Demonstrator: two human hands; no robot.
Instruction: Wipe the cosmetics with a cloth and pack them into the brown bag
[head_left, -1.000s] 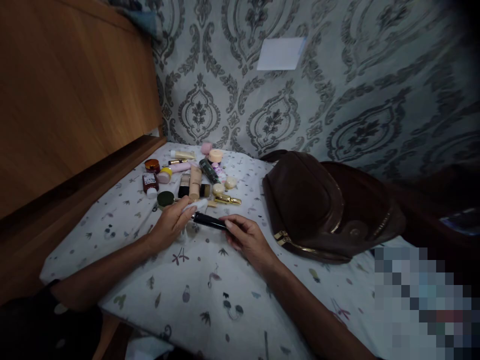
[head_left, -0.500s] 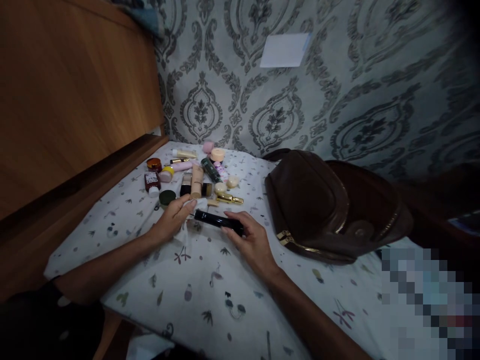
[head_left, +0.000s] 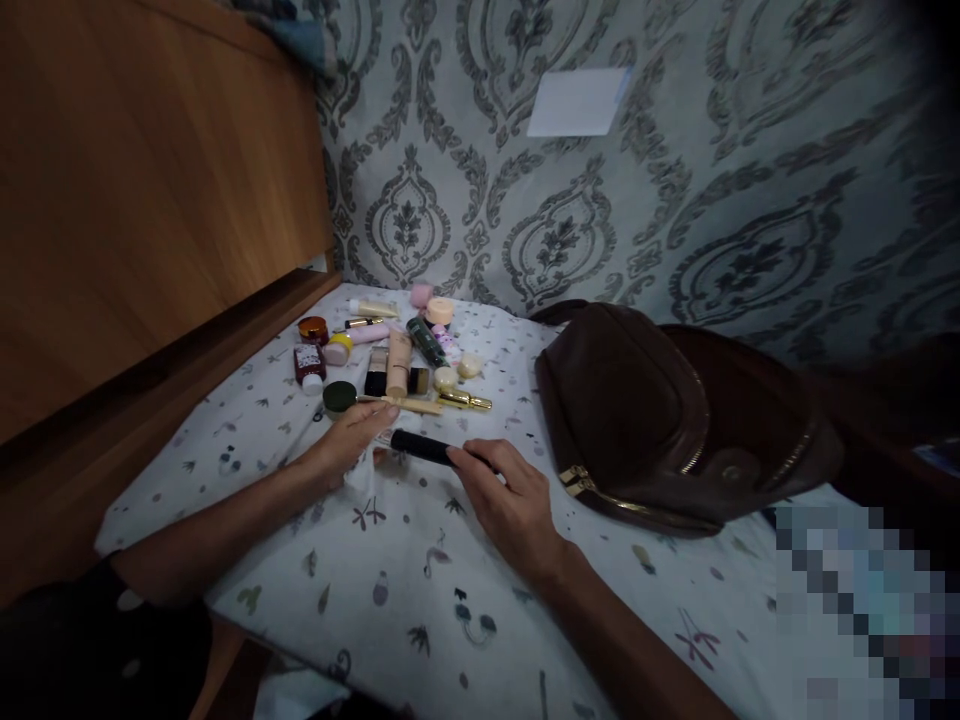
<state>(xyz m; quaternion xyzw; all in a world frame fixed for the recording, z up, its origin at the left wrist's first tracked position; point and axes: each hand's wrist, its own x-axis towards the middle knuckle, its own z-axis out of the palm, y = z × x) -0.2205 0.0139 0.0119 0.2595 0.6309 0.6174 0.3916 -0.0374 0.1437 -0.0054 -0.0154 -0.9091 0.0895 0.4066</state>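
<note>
The right hand (head_left: 517, 500) grips a slim black cylinder (head_left: 424, 447), smooth and dull-surfaced, fingers and thumb closed around its near end. The cylinder is above the middle of the tabletop (head_left: 390, 640), its far end pointing toward the left hand (head_left: 351, 440). That hand pinches a thin, crumpled white tissue (head_left: 361, 475); whether its fingers also touch the cylinder, I cannot tell.

Just beyond, toward the back left corner, lie a squat jar with a round dark green lid (head_left: 340, 399), a flattened beige tube (head_left: 398, 362), a shiny gold tube (head_left: 465, 400) and 2 small, round cream-coloured things (head_left: 445, 379). Nearer the left edge lies a dark red bottle (head_left: 308, 365) with a white cap. A creased brown leather bag (head_left: 622, 400) with metal zips slumps toward the right edge.
</note>
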